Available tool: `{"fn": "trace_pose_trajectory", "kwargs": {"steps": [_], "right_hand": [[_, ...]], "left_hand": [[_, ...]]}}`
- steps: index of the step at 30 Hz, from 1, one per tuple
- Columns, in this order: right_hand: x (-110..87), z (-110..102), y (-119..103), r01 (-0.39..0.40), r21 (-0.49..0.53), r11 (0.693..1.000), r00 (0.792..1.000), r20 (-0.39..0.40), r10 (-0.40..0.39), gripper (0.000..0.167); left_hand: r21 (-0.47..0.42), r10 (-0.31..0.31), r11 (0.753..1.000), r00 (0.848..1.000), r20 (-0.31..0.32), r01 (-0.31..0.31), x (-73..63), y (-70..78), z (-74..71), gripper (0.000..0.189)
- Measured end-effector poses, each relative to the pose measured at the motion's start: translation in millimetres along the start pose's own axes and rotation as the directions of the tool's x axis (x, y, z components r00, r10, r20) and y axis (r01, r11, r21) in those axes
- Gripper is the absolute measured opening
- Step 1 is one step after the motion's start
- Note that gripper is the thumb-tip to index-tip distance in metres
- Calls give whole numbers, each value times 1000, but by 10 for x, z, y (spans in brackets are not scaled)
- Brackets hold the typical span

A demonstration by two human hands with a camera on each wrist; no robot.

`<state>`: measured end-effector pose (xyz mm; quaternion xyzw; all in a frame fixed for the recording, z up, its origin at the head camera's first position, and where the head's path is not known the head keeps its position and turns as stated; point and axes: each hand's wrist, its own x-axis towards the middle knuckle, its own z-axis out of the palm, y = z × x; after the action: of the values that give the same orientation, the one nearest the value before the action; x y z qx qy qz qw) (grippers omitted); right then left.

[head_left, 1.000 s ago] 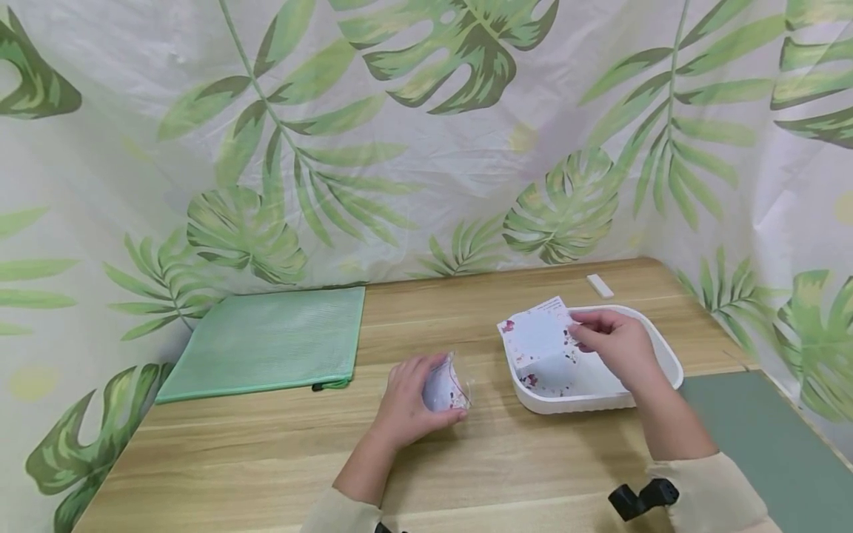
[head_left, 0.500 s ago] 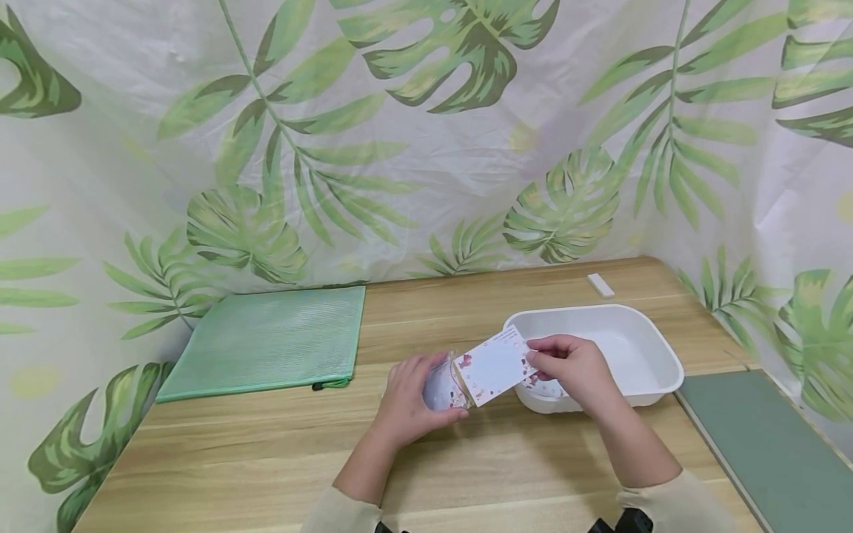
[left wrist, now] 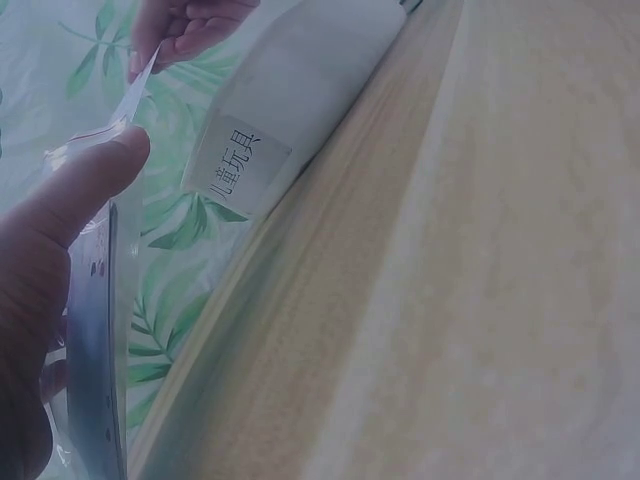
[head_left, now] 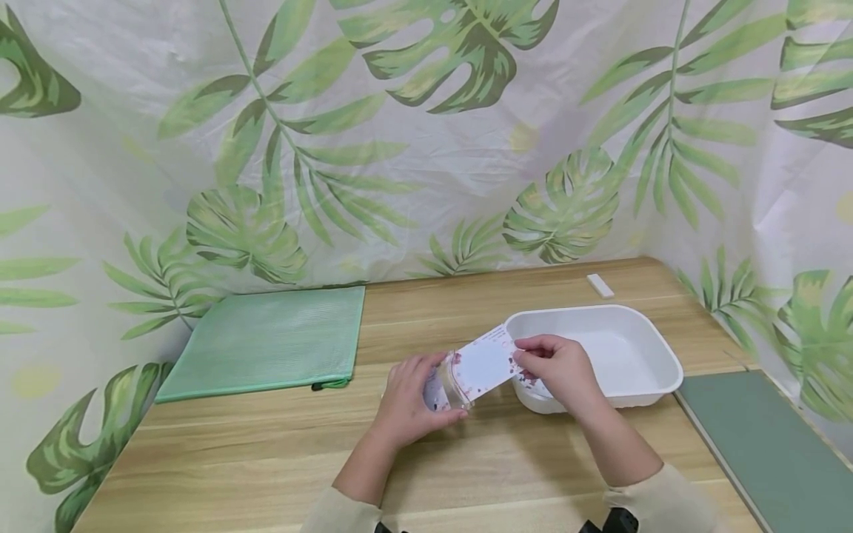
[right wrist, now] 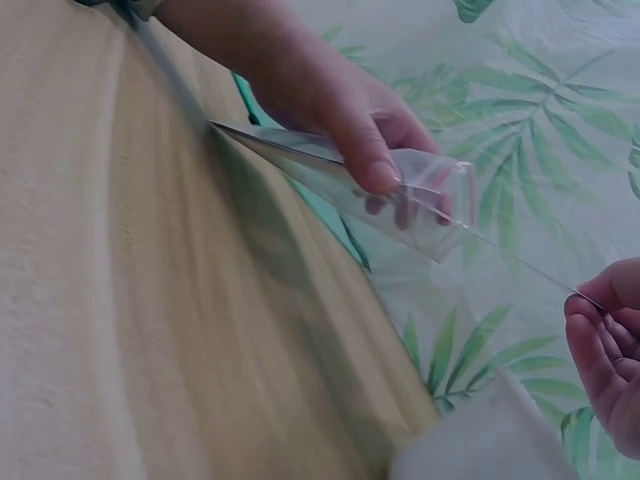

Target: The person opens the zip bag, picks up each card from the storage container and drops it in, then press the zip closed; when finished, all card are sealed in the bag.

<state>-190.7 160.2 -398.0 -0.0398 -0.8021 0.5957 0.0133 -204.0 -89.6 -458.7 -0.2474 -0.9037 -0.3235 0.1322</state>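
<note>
My left hand (head_left: 408,400) grips a clear zip-lock bag (head_left: 450,385) over the table, its mouth facing right. Printed cards show inside. In the right wrist view the bag (right wrist: 438,235) looks spread at its mouth, with a red line along the seal. Thumb and fingers of my right hand (head_left: 563,370) pinch the right end of a white card (head_left: 485,364) with a red floral print. The card's left end is inside the bag's mouth. Below my right hand, part of another floral card (head_left: 532,385) shows in the white plastic basin (head_left: 629,352).
A green mesh zip pouch (head_left: 266,340) lies at the back left. Behind the basin is a small white block (head_left: 600,286). A grey-green board (head_left: 766,444) covers the table's right side. In the left wrist view, the basin carries a printed label (left wrist: 240,165).
My right hand has moved left from over the basin with the card, and the card's end has entered the bag. My left hand has stayed in place with the bag.
</note>
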Motion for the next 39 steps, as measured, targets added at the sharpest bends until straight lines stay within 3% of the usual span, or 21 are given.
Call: {"fn": "trace_pose_trajectory", "kwargs": {"steps": [11, 17, 26, 39], "right_hand": [[-107, 281, 16, 17, -25, 1000, 997, -76, -19, 21], [-150, 328, 16, 45, 33, 998, 998, 39, -46, 23], [-87, 383, 95, 75, 35, 997, 971, 227, -81, 28], [-58, 584, 130, 96, -50, 994, 963, 256, -80, 25]], "left_hand": [[-3, -5, 1000, 1000, -11, 5, 5, -6, 2, 88], [-24, -16, 1000, 1000, -4, 16, 8, -23, 15, 85], [-5, 17, 1000, 999, -29, -17, -3, -5, 3, 85], [-15, 40, 999, 998, -49, -41, -13, -12, -3, 82]]}}
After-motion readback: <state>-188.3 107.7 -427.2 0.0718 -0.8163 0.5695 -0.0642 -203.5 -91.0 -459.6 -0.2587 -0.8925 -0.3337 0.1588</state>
